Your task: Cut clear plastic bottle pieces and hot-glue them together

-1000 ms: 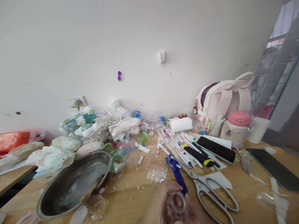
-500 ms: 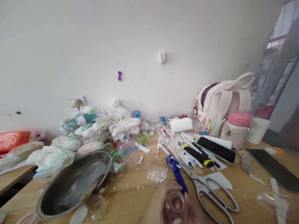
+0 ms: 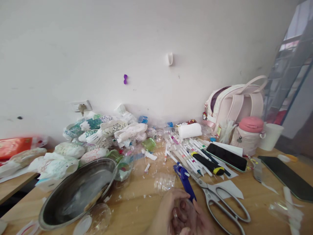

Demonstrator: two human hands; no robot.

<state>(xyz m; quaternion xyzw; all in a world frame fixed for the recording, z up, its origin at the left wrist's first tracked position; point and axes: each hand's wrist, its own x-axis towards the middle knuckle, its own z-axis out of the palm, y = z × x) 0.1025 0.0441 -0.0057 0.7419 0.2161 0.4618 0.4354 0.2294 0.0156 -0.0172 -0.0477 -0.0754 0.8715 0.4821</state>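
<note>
A clear plastic bottle piece (image 3: 181,216) sits between my two hands at the bottom of the view, with fingers showing through it. My left hand (image 3: 165,212) is curled around its left side. The right side is gripped by my right hand (image 3: 201,219). Just beyond my fingertips lies a blue glue gun (image 3: 186,184), its lower end close to both hands. Large metal scissors (image 3: 207,195) lie to the right of my right hand. Another clear ribbed plastic piece (image 3: 164,182) rests on the table above my left hand.
A metal basin (image 3: 46,209) with cloudy water stands at left, before a heap of wrapped, painted bottle shapes (image 3: 113,128). Markers (image 3: 181,150), a yellow-black utility knife (image 3: 205,163), phones (image 3: 226,156), a pink-lidded bottle (image 3: 249,137) and a backpack (image 3: 241,101) occupy the right.
The bottle piece has tilted in my hands: its round mouth faced up toward me before, and now fingers show through clear plastic there. Everything else on the table has stayed put.
</note>
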